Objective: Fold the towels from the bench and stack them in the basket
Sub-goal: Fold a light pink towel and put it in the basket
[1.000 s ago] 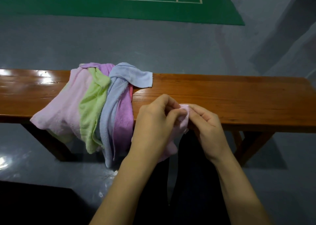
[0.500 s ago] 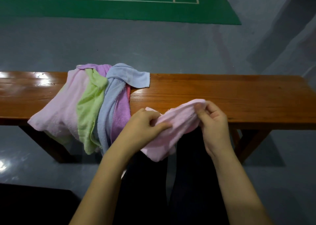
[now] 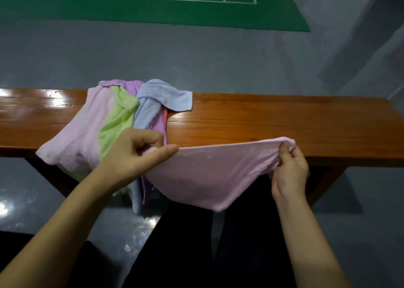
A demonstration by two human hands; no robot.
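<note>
Item: pink towel (image 3: pixel 209 174), stretched with its long axis left to right just in front of the surface (image 3: pixel 284 121). Left hand (image 3: pixel 133 156) pinches one top corner, right hand (image 3: pixel 289 167) the other. Remaining towels (image 3: pixel 113 121) heaped left (basket unseen). No legible writing.

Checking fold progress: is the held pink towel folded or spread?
Spread: both hands, left hand and right hand, stretch the pink towel by its top edge.
</note>
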